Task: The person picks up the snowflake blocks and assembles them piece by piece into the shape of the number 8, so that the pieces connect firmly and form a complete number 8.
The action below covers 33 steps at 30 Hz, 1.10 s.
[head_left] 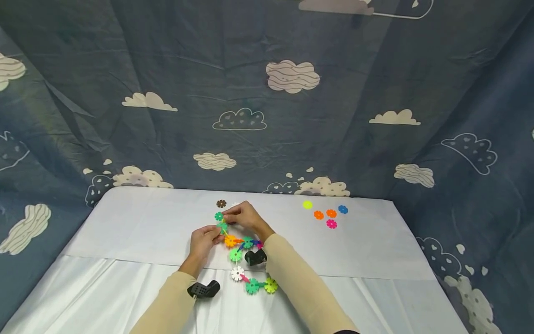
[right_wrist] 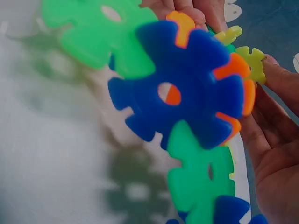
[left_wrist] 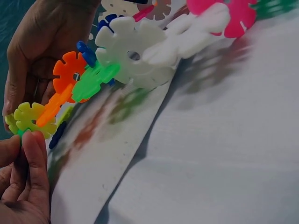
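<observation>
A chain of notched, flower-shaped plastic discs slotted edge to edge winds over the white cloth, including an orange disc (head_left: 231,240), a white disc (head_left: 238,273) and a lime disc (head_left: 270,285). At its far end my left hand (head_left: 203,241) pinches a green disc (head_left: 222,227). Just above, my right hand (head_left: 245,217) holds a yellow disc (right_wrist: 254,65) between thumb and fingers, close to the left fingertips. In the right wrist view a large blue disc (right_wrist: 196,88) hides part of the grip. Another green disc (head_left: 219,216) shows beside the right fingertips.
Past the hands lies a brown disc (head_left: 221,203). Loose discs are grouped on the right: yellow (head_left: 307,204), orange (head_left: 319,215), blue (head_left: 343,209) and pink (head_left: 331,224). A dark cloud-patterned curtain (head_left: 250,153) rises behind the white table (head_left: 354,250).
</observation>
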Motion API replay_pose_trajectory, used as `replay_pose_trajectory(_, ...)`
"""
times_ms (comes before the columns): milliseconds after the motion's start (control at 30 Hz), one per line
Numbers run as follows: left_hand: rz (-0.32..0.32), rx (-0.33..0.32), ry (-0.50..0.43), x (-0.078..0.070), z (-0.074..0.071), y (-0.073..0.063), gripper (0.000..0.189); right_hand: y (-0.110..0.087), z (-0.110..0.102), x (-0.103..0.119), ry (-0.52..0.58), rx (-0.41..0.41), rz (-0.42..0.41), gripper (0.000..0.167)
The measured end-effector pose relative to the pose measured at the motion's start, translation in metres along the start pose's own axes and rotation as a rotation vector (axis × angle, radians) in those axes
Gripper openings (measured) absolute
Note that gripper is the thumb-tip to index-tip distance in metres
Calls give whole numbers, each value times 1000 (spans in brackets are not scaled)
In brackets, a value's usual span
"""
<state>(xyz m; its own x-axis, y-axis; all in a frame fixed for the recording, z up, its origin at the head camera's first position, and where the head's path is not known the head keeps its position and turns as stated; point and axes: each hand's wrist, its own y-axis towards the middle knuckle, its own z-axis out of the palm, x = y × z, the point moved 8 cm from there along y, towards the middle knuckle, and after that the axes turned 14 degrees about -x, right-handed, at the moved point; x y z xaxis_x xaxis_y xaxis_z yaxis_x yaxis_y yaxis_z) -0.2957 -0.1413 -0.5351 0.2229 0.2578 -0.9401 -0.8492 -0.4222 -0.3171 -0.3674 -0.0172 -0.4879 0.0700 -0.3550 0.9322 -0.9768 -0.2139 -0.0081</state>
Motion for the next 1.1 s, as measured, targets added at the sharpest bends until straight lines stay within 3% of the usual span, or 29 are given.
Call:
replay_pose_trajectory(400, 23, 2, -49, 0, 3, 0, 24, 0, 2, 2, -86, -24, -18, 17)
replay_pose_trajectory(600, 24, -1, -6, 0, 3, 0, 25, -1, -2, 1, -65, 17, -6, 23)
replay_pose_trajectory(700, 11, 22, -2, 0, 4, 2, 26, 4, -16, 0, -95, -48, -44, 26)
replay_pose_trajectory(800, 9, 49, 9, -1, 4, 2, 28, 9, -28, -7, -184, -124, -52, 22)
replay_pose_trajectory(1000, -26, 91, 52, -2, 1, 3, 36, 14, -14, -17, -436, -7, -53, 29)
replay_pose_trajectory(1100, -48, 116, 59, 0, 3, 2, 37, 12, -9, -17, -542, -8, -64, 30)
